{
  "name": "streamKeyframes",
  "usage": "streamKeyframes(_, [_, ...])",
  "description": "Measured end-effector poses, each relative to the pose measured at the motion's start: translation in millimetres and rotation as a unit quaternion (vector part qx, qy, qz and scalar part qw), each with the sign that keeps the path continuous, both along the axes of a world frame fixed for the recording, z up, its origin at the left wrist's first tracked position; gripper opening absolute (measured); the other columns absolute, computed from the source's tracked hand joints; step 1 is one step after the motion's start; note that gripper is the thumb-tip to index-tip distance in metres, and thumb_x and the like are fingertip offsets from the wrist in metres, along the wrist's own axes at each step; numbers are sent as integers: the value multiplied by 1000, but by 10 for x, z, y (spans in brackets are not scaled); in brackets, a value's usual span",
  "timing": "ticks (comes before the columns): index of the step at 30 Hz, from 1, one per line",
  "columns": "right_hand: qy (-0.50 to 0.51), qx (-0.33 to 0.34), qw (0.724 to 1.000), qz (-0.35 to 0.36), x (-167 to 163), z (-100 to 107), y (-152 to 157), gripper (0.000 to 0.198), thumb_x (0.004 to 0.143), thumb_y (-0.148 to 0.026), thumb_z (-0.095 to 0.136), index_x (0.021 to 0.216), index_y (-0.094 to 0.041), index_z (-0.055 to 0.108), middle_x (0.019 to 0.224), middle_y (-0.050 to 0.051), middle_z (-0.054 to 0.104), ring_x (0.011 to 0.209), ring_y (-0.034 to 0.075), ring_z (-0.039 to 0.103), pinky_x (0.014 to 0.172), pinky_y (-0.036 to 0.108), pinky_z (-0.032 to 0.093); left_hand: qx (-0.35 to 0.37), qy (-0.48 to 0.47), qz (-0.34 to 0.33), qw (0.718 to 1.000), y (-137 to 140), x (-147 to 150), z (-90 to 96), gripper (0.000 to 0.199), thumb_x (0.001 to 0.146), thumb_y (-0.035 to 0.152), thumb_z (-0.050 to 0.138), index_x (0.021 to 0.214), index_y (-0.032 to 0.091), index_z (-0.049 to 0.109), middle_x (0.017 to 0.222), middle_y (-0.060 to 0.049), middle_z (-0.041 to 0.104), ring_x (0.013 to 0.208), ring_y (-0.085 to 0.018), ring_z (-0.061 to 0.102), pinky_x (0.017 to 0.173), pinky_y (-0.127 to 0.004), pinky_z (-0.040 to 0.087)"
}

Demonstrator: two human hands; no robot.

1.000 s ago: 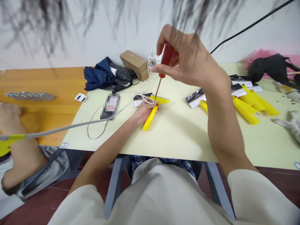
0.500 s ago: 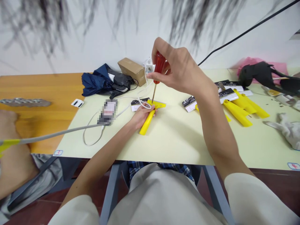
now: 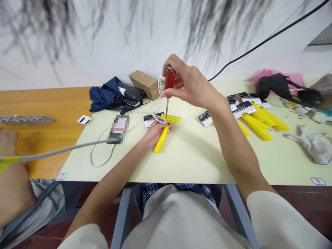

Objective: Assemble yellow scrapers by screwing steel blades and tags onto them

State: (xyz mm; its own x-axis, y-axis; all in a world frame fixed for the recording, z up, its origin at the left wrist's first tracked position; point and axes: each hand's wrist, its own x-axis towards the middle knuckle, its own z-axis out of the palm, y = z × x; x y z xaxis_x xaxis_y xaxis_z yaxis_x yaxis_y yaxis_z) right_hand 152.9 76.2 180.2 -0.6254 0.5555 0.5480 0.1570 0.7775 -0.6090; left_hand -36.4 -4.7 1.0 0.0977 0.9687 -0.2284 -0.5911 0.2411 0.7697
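My left hand [image 3: 155,132] is closed around the neck of a yellow scraper [image 3: 161,140], which lies slanted over the table with its handle toward me. My right hand [image 3: 188,83] grips the red handle of a screwdriver [image 3: 169,81] from above. The screwdriver stands nearly upright, and its tip meets the scraper's wide head. A loop of white cable crosses close to that spot. Behind my left hand lies a black-and-white packaging card [image 3: 148,120], partly covered.
Right of my right forearm lie several yellow scraper parts [image 3: 256,127] and black-and-white packages [image 3: 243,110]. A grey-white glove [image 3: 312,143] is farther right. On the left are a phone [image 3: 118,128] with a cable, a navy umbrella [image 3: 105,95], a cardboard box [image 3: 145,83] and another person's arm [image 3: 15,193].
The view has shifted slightly. My right hand and the screwdriver are a little lower and more upright in the picture. The tip stays on the scraper, and my left hand keeps its hold.
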Motion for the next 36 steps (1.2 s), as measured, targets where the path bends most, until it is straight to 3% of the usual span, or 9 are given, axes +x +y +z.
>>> streamKeyframes(7, [-18,43,999,-16,-94,-67,-86,46,105,-46,76,140,-29,51,102,3,67,93,25,71,91,43,64,13,-7,-13,1000,31,4,-63,45,78,16,95,102,20,58,101,-3,70,86,-18,73,65,-27,54])
streamKeyframes(11, [-2,8,998,67,-57,-76,-168,39,113,-40,61,145,-27,44,117,8,70,106,24,72,101,46,62,17,-13,-1,1000,19,20,-38,45,76,18,97,99,20,59,101,-3,70,86,-18,73,65,-27,55])
streamKeyframes(15, [28,-32,996,85,13,-110,-211,40,110,-39,66,143,-28,45,112,6,72,104,23,75,103,45,63,25,-18,-10,999,-2,26,-23,46,74,20,98,97,20,58,103,-4,71,86,-17,73,66,-27,56])
streamKeyframes(20, [45,-25,998,36,92,-112,-270,44,107,-39,72,143,-28,49,109,3,75,100,22,76,107,44,62,23,-11,-7,1000,-4,51,-11,47,74,22,100,96,19,58,103,-5,73,85,-18,75,67,-27,57])
streamKeyframes(26, [64,-36,995,64,259,-36,-298,40,107,-31,73,141,-29,53,111,3,77,101,22,76,107,45,63,25,-12,15,999,-22,131,23,55,74,25,101,102,21,55,105,-3,73,85,-17,74,66,-26,55])
streamKeyframes(32, [35,-56,993,98,346,62,-367,30,108,-36,73,134,-28,60,117,6,76,106,22,76,98,41,67,24,14,38,999,-40,148,20,56,75,26,100,97,22,48,104,-3,73,84,-16,73,67,-27,54])
streamKeyframes(36, [37,-62,996,54,425,191,-449,41,104,-45,78,135,-29,58,112,4,78,108,23,77,99,38,68,16,27,55,998,-34,141,41,52,75,24,99,96,21,52,101,-3,72,83,-15,72,67,-26,53])
